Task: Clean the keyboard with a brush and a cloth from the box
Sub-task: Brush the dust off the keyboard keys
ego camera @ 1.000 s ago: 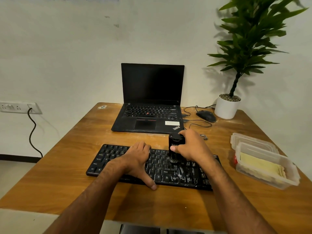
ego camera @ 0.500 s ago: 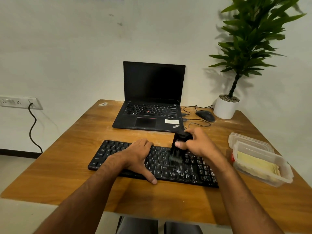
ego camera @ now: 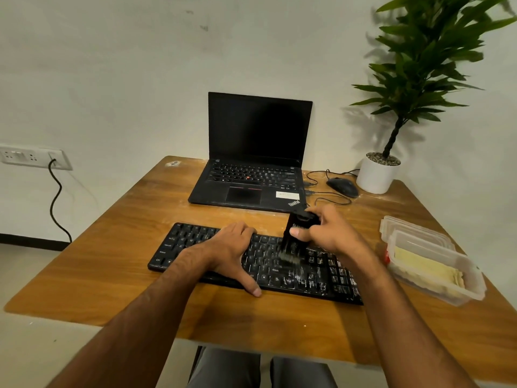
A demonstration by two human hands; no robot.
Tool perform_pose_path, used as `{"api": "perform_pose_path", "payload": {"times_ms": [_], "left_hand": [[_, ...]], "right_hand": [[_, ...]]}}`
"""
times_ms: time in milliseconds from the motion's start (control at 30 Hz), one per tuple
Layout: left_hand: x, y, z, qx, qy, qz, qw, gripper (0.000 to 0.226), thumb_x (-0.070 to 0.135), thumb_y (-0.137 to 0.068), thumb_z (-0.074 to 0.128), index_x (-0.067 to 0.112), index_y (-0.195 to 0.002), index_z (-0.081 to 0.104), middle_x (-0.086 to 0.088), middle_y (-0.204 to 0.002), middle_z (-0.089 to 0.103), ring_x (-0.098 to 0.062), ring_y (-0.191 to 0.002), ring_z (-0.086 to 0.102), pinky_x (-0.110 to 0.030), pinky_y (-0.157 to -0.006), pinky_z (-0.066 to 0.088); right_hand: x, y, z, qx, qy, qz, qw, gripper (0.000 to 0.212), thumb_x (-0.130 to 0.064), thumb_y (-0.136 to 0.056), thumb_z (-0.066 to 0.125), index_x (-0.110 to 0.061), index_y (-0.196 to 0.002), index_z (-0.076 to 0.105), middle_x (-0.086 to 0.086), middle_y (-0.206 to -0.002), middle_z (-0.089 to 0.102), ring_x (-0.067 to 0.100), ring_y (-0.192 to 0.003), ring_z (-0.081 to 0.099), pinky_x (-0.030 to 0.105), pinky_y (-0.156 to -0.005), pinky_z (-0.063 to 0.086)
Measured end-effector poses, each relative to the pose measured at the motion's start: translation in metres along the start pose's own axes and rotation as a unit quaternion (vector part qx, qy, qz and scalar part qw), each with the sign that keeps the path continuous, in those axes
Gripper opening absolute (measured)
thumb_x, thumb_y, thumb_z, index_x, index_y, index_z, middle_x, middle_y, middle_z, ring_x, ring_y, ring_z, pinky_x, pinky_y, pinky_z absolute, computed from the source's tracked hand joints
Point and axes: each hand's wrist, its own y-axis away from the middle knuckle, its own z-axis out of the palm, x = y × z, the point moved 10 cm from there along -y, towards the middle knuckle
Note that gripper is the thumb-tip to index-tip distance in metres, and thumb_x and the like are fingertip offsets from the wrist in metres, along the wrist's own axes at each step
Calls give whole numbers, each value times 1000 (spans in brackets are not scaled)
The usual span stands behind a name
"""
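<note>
While white dust streaks right-side keys, flat black plastic keyboard (ego camera: pixel 251 261) lies at wooden table's (ego camera: pixel 112 261) front edge. Right hand (ego camera: pixel 327 233) grips black brush (ego camera: pixel 293 236), bristles on keys, likely sweeping. Left hand (ego camera: pixel 226 250) presses flat, fingers straight, probably steadying. Clear plastic box (ego camera: pixel 436 273) holds yellow cloth (ego camera: pixel 425 266) near right.

Two bare arms reached forward.
The left hand (ego camera: pixel 229 247) lay flat with fingers straight, and the right hand (ego camera: pixel 327 233) was curled tight.
</note>
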Motion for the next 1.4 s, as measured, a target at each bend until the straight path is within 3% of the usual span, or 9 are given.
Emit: {"api": "perform_pose_path", "payload": {"times_ms": [100, 333, 400, 500, 633, 833, 1033, 1233, 1400], "left_hand": [[-1, 0, 2, -6, -1, -1, 1000, 140, 83, -49, 83, 16, -157, 23, 0, -147, 31, -17, -134, 31, -43, -122, 33], [2, 0, -1, 3, -6, 3, 1000, 136, 79, -52, 86, 15, -156, 24, 0, -147, 32, -17, -134, 31, -42, -122, 31], [2, 0, -1, 3, -5, 0, 1000, 136, 79, -52, 86, 15, -155, 25, 0, -147, 32, -17, -133, 32, -42, -121, 32], [1, 0, -2, -1, -8, -4, 1000, 134, 81, -50, 85, 17, -153, 28, 1, -144, 33, -16, -131, 33, -42, -120, 34], [2, 1, -3, 1, -12, -4, 1000, 132, 80, -50, 85, 18, -152, 30, 2, -141, 35, -16, -128, 34, -42, -119, 34], [3, 1, -1, -3, 0, -6, 1000, 139, 78, -51, 87, 16, -158, 23, -1, -151, 30, -19, -139, 29, -43, -124, 29], [1, 2, -3, -2, -7, -11, 1000, 128, 79, -51, 86, 18, -150, 32, 1, -139, 35, -17, -127, 34, -41, -118, 37], [2, 1, -1, 0, 1, -4, 1000, 136, 78, -51, 86, 16, -156, 25, 0, -149, 32, -18, -136, 31, -42, -122, 30], [2, -1, -2, 8, -5, -2, 1000, 134, 82, -48, 84, 18, -153, 30, 3, -138, 35, -15, -126, 34, -41, -118, 35]], "right_hand": [[-3, 0, 2, 25, -1, -4, 1000, 37, -12, -80, 80, -17, -113, 64, -4, -101, 66, 21, -108, 62, 37, -91, 49], [4, 13, 5, -49, 128, 39, 990, 36, -16, -80, 81, -23, -107, 57, 0, -103, 63, 21, -107, 60, 43, -98, 51], [-10, 11, 1, -24, 135, 15, 990, 42, -17, -80, 81, -19, -117, 61, 2, -107, 65, 21, -109, 61, 44, -98, 51], [-33, 13, 17, -1, 130, -54, 990, 38, -24, -78, 83, -19, -112, 67, 0, -103, 69, 18, -101, 63, 40, -90, 54], [-36, 16, 36, 14, 219, -74, 973, 46, -30, -78, 83, -20, -119, 66, -2, -110, 68, 16, -104, 63, 30, -86, 51], [-31, 18, 12, 19, 347, -34, 937, 41, -26, -77, 83, -17, -112, 65, 3, -109, 68, 22, -100, 63, 37, -87, 56], [-52, 20, 32, 16, 214, -85, 973, 41, -31, -76, 85, -19, -113, 70, -2, -101, 69, 16, -97, 63, 31, -80, 53], [-22, 24, 23, 4, 273, -23, 962, 51, -31, -76, 84, -19, -121, 64, 0, -115, 68, 19, -107, 62, 32, -89, 52], [-43, 30, 26, -9, 234, -62, 970, 44, -32, -76, 85, -21, -115, 68, -1, -106, 69, 16, -100, 63, 34, -87, 55]]}}
